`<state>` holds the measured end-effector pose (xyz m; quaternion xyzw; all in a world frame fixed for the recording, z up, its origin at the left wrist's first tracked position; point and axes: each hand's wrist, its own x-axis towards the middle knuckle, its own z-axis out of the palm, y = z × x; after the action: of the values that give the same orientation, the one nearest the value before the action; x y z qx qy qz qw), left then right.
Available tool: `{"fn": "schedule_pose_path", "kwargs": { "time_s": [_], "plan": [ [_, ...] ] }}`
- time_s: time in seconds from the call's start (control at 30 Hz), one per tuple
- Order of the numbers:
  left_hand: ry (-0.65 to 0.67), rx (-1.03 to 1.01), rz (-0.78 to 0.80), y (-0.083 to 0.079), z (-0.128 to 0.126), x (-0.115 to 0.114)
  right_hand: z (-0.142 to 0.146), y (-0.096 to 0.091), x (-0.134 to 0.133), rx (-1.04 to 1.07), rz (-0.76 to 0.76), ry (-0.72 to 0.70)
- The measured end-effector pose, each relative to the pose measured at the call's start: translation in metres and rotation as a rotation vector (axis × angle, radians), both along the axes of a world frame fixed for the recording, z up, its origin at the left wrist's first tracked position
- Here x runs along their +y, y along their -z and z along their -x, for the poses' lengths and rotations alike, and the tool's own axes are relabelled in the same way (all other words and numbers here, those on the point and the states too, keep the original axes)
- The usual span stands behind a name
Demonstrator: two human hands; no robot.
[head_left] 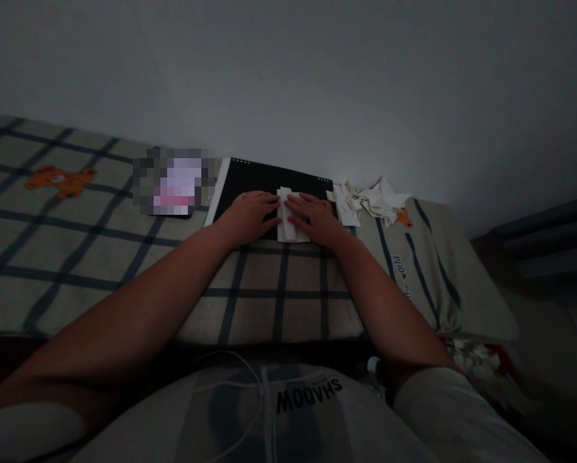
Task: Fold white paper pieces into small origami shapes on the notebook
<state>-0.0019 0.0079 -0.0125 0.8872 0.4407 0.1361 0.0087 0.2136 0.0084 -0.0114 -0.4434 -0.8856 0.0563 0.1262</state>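
A small folded white paper (pixel 289 225) lies on a black flat board or folder (pixel 254 175), which has a pale strip down its left side. My left hand (pixel 252 217) rests palm down over the board, its outstretched fingertips at the paper's left edge. Across the right part of the paper my right hand (pixel 316 220) lies flat with its fingers spread. Neither hand grips the paper. The right hand hides some of its right side.
The plaid cloth (pixel 172 251) covers the surface under the board. To the right sits a heap of crumpled and folded white papers (pixel 372 199). A blurred device with a lit screen (pixel 178 186) lies on the left. Behind rises a grey wall (pixel 288 83).
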Motion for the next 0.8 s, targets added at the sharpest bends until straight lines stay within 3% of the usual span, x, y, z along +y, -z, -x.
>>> {"fn": "schedule_pose_path", "kwargs": {
  "time_s": [0.8],
  "plan": [
    [0.007, -0.019, 0.035, -0.009, 0.004, 0.002, 0.013, -0.002, -0.005, -0.076, 0.021, 0.072]
  ]
}}
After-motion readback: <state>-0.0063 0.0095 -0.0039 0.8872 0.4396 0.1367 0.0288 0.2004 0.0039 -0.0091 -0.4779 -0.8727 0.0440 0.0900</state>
